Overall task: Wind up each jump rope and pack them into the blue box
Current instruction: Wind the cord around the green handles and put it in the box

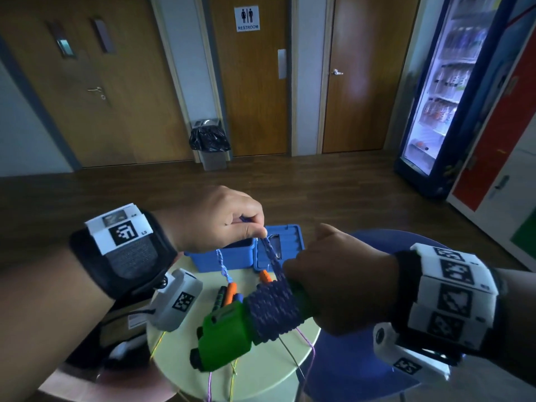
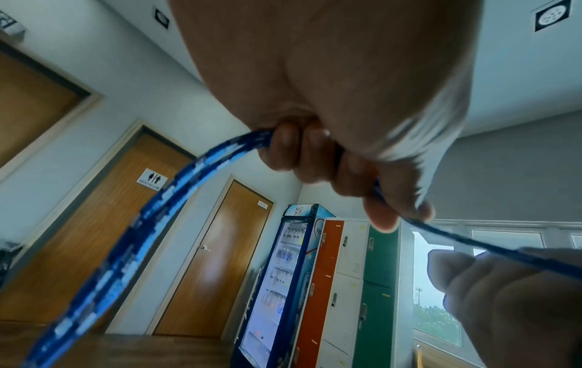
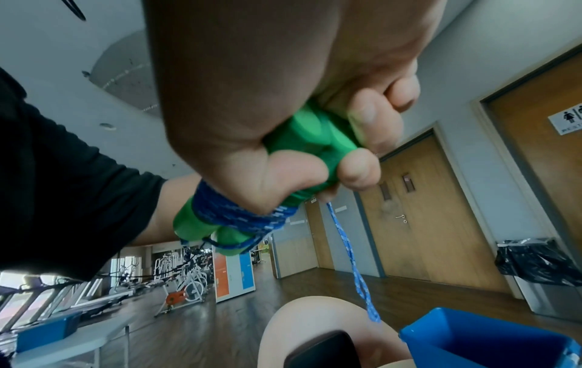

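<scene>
My right hand (image 1: 327,285) grips a pair of green jump-rope handles (image 1: 223,335) held side by side above the table. A blue patterned rope (image 1: 272,309) is wound in many turns around them. A taut strand runs up from the coil to my left hand (image 1: 255,227), which pinches it between thumb and fingers; a loose loop (image 1: 222,262) hangs below. The open blue box (image 1: 229,256) stands behind, its lid (image 1: 287,242) folded back. In the right wrist view my fingers (image 3: 362,124) curl round the green handles (image 3: 315,134). The left wrist view has the rope (image 2: 189,174) passing through my left fingers (image 2: 286,147).
More jump ropes with orange and blue handles (image 1: 229,294) lie on the round pale table (image 1: 261,372), their thin cords trailing over its front edge. A blue chair (image 1: 348,358) stands right of the table. A bin (image 1: 210,143), doors and a drinks fridge (image 1: 443,91) line the far wall.
</scene>
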`<state>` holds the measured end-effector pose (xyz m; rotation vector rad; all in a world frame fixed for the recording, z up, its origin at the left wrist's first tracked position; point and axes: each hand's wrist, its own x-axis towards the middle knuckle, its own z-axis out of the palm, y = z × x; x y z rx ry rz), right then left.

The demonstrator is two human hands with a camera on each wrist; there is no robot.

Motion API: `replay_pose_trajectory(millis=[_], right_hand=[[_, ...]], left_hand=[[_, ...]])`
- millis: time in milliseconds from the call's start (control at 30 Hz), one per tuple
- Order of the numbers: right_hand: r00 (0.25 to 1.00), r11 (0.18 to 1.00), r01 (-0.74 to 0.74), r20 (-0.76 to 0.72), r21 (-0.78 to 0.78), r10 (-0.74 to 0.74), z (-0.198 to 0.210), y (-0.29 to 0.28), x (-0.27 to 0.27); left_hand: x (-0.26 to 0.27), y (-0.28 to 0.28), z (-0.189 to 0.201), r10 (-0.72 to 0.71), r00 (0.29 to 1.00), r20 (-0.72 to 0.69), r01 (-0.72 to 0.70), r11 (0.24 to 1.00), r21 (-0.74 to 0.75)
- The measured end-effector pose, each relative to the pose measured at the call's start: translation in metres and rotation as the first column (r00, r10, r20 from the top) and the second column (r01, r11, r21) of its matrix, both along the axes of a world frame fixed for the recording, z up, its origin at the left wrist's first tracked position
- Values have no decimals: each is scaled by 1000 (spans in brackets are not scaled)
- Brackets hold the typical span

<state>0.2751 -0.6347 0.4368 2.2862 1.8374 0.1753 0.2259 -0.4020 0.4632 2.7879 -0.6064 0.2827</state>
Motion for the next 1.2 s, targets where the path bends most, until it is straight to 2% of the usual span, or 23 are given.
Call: replay_pose_trajectory(millis=[167, 267, 400, 500, 533, 567, 667, 767, 800, 833, 933, 1100, 1200], right_hand=[[997, 997, -23, -76, 71, 28, 1, -11, -4], [988, 982, 4, -154, 187, 25, -1, -20, -4], [974, 943, 39, -225, 331, 39, 5, -23, -8], [971, 933, 55, -236, 355, 33, 12, -21, -8], [972, 930, 63, -232, 361, 24, 15, -20, -7], [974, 926, 72, -227, 370, 15, 19, -20, -6], [973, 899, 132, -229, 418, -37, 27, -17, -4], [973, 855, 194, -207, 481, -104, 20, -6, -3], [972, 835, 216, -195, 506, -134, 15, -1, -2], [967, 814, 244, -193, 527, -165, 10, 3, 0], [947, 746, 319, -219, 584, -233, -3, 12, 9], [933, 738, 357, -191, 572, -304, -15, 26, 16], [917, 737, 396, -190, 548, -352, -20, 35, 20]], left_hand=[[0, -6, -20, -79, 997, -28, 76, 994, -85], [-6, -9, -40, -48, 996, -80, 30, 976, -214], [-8, -13, -48, 19, 994, -107, -64, 900, -432], [-6, -17, -48, -23, 993, -115, -43, 840, -541], [-5, -17, -53, -31, 988, -148, -66, 792, -607], [-5, -18, -60, -37, 980, -196, -113, 704, -701], [-4, -36, -94, -4, 955, -297, -283, 298, -912], [-10, -83, -115, 45, 934, -354, -346, -130, -929], [-12, -96, -115, 29, 927, -375, -360, -223, -906], [-14, -105, -113, 2, 928, -372, -358, -262, -896], [-11, -108, -110, 12, 956, -294, -279, -280, -919], [-10, -104, -119, 224, 922, -316, -289, -142, -947], [-12, -101, -119, 324, 883, -338, -356, -4, -934]])
